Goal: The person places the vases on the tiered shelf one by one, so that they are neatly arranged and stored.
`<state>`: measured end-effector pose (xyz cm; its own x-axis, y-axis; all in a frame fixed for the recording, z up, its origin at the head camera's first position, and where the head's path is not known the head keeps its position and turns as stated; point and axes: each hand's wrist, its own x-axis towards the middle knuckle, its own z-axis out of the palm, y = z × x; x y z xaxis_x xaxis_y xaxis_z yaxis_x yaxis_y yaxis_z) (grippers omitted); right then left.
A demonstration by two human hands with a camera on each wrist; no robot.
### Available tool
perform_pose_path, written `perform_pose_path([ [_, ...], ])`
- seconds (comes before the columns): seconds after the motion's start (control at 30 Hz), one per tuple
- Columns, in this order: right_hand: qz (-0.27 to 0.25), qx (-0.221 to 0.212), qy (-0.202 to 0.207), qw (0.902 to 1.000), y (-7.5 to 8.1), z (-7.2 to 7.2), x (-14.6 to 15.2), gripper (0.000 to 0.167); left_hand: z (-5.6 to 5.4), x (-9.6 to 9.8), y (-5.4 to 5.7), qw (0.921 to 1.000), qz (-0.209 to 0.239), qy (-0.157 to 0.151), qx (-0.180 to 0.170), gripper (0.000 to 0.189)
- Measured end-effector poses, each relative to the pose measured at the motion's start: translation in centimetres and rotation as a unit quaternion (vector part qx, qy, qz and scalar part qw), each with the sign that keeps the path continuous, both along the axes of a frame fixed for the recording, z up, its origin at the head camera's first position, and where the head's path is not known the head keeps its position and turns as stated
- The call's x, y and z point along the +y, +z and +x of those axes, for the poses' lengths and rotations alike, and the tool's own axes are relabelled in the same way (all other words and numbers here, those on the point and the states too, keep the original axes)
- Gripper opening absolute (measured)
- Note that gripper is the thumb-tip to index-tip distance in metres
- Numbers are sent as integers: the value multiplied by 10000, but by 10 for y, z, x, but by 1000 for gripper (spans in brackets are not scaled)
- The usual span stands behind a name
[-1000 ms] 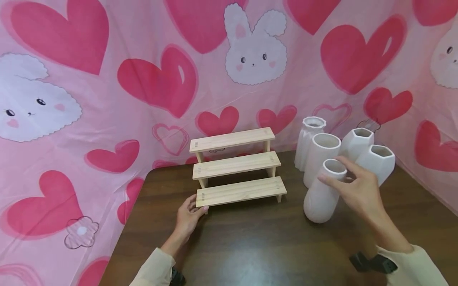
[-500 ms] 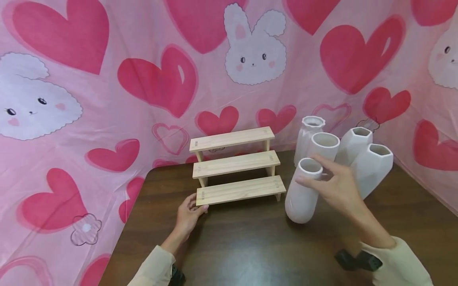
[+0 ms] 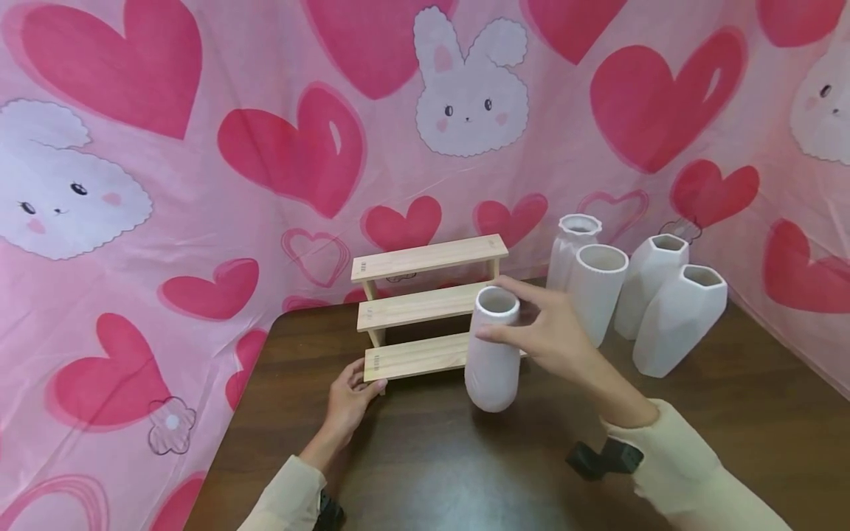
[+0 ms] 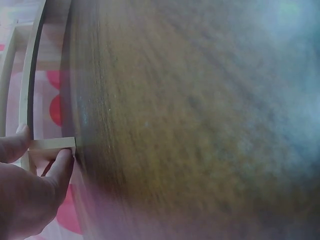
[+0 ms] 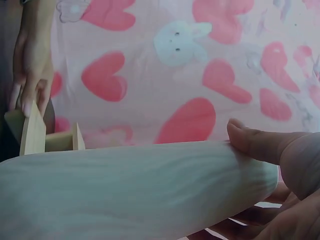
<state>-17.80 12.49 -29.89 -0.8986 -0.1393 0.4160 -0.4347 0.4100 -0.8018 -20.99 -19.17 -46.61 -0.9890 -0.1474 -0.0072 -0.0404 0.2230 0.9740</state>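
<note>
My right hand (image 3: 561, 332) grips a tall white vase (image 3: 493, 361) near its rim, thumb in front and fingers behind. The vase stands almost upright before the right part of a three-step wooden display stand (image 3: 412, 360), hiding some of its lower boards. Whether its rounded base touches the table is hard to tell. In the right wrist view the vase (image 5: 130, 190) fills the lower part. My left hand (image 3: 348, 404) holds the stand's lowest step at its left front corner. The left wrist view shows the thumb by the board and a finger against the short leg (image 4: 52, 144).
Behind my right hand stand a fluted white vase (image 3: 560, 258), a cylindrical white vase (image 3: 600, 295) and two faceted white vases (image 3: 647, 284), (image 3: 677, 324). A dark wooden table (image 3: 425, 464) carries everything. A pink heart-print cloth (image 3: 279, 66) hangs at the back and sides.
My right hand has carried the vase leftward, away from the other vases, to before the stand. More of the faceted and cylindrical vases shows. My left hand has stayed at the stand's corner.
</note>
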Motion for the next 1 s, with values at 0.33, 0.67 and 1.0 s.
perform_pose_path([
  [0.33,-345,-50,481,9982,13,-19,-41,61,-2,1,-2,10000,-3,14,-6,59],
  [0.67,-469,133,716,9962,15,-42,-75,57,1,0,3,9999,123,-23,7,61],
  [1.0,-393,121,727,9965,13,-61,-100,56,0,0,1,9996,285,-52,60,62],
])
